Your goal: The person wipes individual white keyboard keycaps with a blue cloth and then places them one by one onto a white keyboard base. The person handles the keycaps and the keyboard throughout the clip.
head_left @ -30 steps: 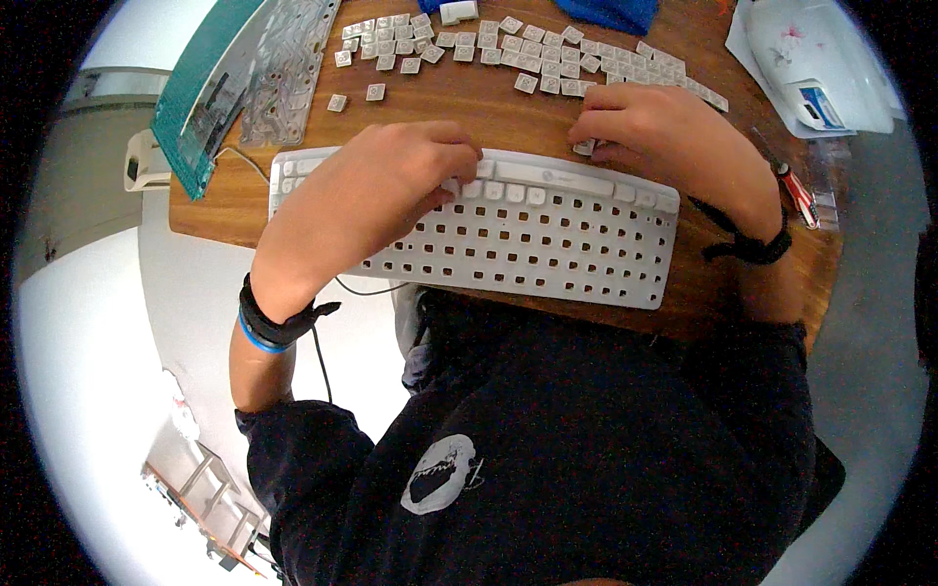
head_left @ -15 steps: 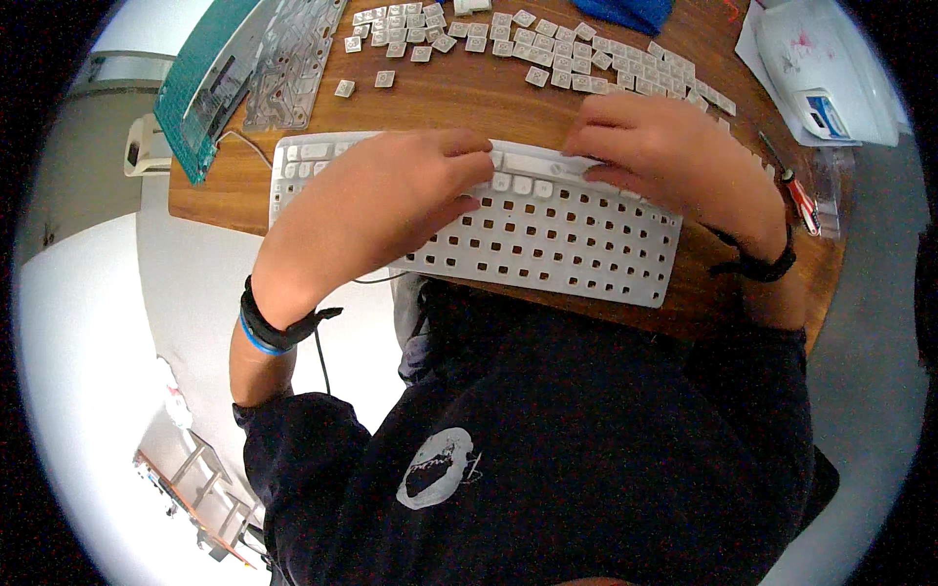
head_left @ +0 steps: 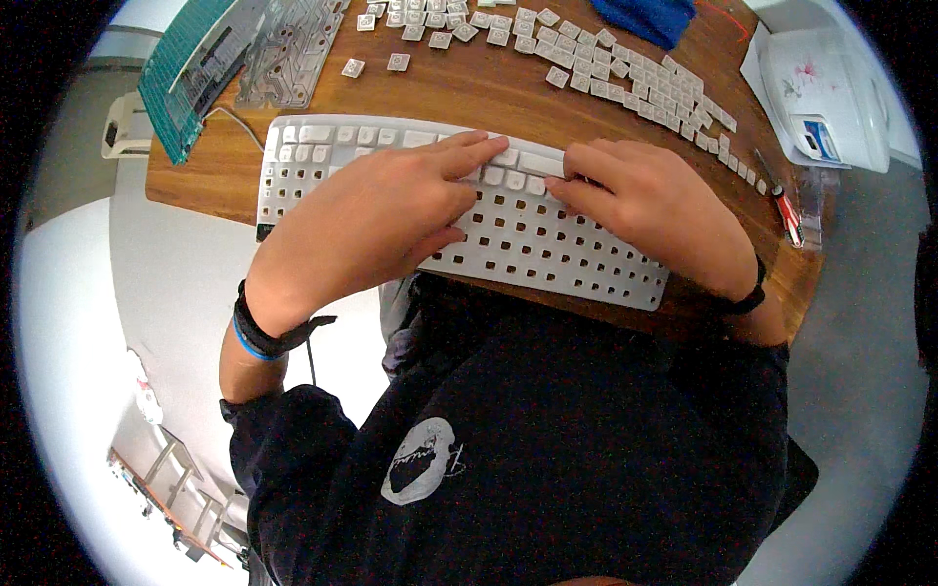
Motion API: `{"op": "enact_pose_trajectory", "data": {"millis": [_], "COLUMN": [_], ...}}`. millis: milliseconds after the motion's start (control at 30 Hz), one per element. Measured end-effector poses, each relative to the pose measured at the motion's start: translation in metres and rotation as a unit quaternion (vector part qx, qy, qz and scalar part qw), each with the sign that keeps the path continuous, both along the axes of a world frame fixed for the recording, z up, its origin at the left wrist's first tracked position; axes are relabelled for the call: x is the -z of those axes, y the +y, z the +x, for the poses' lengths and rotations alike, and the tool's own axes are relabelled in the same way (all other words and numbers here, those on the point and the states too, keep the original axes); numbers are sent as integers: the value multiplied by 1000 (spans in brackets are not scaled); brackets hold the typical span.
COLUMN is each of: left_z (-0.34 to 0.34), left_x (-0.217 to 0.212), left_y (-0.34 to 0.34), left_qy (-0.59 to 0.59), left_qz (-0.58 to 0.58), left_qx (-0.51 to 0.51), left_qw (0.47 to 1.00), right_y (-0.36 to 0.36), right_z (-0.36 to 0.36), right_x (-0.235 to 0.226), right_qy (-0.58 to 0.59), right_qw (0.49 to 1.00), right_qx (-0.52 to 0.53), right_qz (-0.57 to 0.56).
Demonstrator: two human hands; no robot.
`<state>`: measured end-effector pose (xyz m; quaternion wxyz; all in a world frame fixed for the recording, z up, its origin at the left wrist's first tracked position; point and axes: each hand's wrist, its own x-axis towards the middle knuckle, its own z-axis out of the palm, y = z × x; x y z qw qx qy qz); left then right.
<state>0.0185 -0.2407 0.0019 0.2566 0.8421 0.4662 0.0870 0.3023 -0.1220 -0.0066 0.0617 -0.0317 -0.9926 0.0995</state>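
Observation:
A white keyboard shell (head_left: 542,256) lies on the wooden table before me, its nearer rows open square holes. White keycaps (head_left: 366,135) are seated along its far side, among them a short run (head_left: 515,180) in the middle. My left hand (head_left: 410,190) rests over the keyboard, index finger stretched onto the far row and thumb apart from it. My right hand (head_left: 635,195) has its fingers bent down at the right end of that short run, thumb and fingertips close together. Whatever lies beneath those fingertips is hidden.
Loose keycaps (head_left: 586,68) are spread along the far side of the table. At the left lie a clear printed-circuit sheet (head_left: 293,59) and a green cutting mat (head_left: 166,112). A red-handled screwdriver (head_left: 788,217), plastic bag (head_left: 831,88) and blue cloth (head_left: 645,20) are also around.
My right hand has moved left and closer along the keyboard, to the end of the short keycap run. My left index finger now reaches farther right over the far row. The whole view has shifted slightly.

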Motion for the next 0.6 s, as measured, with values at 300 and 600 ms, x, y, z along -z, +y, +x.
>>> {"op": "enact_pose_trajectory", "data": {"millis": [300,600], "left_z": [-5,-4], "left_x": [9,19], "left_y": [0,-5], "left_qy": [-24,-37], "left_qz": [1,55], "left_qx": [-2,-8], "left_qw": [1000,998], "right_y": [5,10], "right_z": [-11,-15], "right_x": [-6,-12], "right_qy": [-15,-89], "right_qw": [998,992], "right_qx": [-49,11], "right_qz": [23,-87]}}
